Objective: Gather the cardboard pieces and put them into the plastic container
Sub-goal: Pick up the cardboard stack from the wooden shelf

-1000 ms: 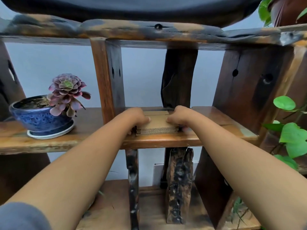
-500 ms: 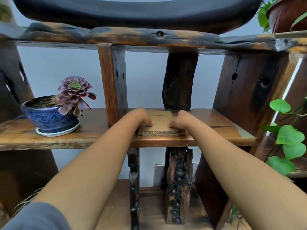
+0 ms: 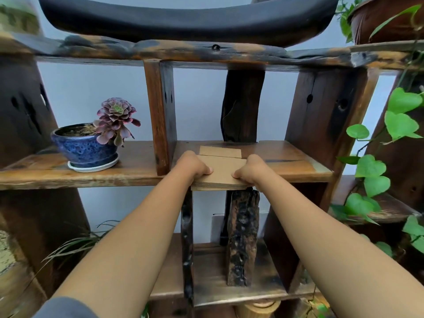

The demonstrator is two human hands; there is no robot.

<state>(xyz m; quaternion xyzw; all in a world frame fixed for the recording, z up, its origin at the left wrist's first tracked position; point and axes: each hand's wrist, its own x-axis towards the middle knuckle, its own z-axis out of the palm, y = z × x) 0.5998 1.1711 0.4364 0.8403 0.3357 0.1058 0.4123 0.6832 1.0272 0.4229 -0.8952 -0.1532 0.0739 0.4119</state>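
Observation:
A stack of brown cardboard pieces [image 3: 221, 172] juts over the front edge of the middle wooden shelf [image 3: 296, 164]. My left hand [image 3: 193, 165] grips the stack's left side, thumb on top. My right hand [image 3: 250, 168] grips its right side the same way. One flat cardboard piece [image 3: 220, 151] lies alone on the shelf just behind the stack. No plastic container is in view.
A blue pot with a purple succulent [image 3: 88, 145] stands on the shelf at the left, past a wooden upright [image 3: 160, 115]. Green vine leaves [image 3: 371, 166] hang at the right. A dark post [image 3: 242, 104] stands behind the cardboard; a lower shelf [image 3: 229, 283] lies below.
Both hands have drawn the stack toward me, so it now overhangs the shelf's front edge. One piece stayed behind on the shelf and is now uncovered.

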